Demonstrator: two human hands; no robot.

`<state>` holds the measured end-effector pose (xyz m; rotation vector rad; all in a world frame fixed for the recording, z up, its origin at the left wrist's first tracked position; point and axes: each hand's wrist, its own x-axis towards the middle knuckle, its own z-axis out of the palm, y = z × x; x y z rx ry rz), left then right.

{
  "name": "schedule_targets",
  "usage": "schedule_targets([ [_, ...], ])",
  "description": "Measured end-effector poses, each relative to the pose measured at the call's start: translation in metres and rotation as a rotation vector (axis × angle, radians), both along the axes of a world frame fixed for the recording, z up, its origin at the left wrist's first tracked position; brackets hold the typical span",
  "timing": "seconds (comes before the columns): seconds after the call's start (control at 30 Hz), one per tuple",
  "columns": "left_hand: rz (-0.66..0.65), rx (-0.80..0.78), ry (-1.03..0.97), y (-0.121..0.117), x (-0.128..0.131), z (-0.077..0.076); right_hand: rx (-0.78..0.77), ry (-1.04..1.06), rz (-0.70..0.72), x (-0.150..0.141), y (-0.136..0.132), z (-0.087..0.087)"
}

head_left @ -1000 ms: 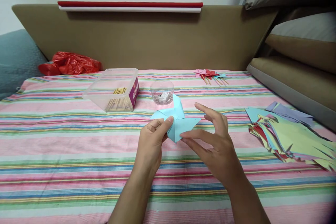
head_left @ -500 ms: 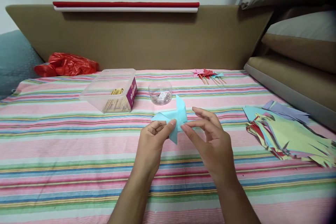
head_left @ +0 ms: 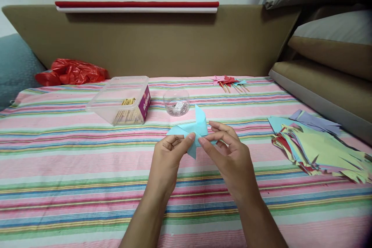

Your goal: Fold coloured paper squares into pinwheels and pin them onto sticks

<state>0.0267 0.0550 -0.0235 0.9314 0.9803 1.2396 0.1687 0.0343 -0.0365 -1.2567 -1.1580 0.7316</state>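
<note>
A light blue paper pinwheel with folded blades is held up between both hands, above the striped cloth. My left hand pinches it near the centre, thumb on top and fingers curled beneath. On its right side, my right hand grips a blade between thumb and index finger, while the other fingers are loosely bent. Just beyond the pinwheel stands a clear round tub with small metallic pieces and a white label inside. Whether a pin sits in the pinwheel's centre I cannot make out.
At the left, a clear plastic box holds wooden sticks. Finished pinwheels on sticks lie at the back. Stacked cut paper sheets lie at the right, below cushions. A red plastic bag rests at the back left.
My right hand has moved slightly left and in closer, its thumb and index finger now closed on the right blade. My left hand keeps its pinch.
</note>
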Motion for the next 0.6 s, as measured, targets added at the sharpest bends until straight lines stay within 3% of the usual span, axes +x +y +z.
schedule_targets([
  [0.6, 0.037, 0.058, 0.036, -0.0024, 0.0026, 0.0016, 0.011, 0.005, -0.030, -0.0069, 0.0010, -0.0020],
])
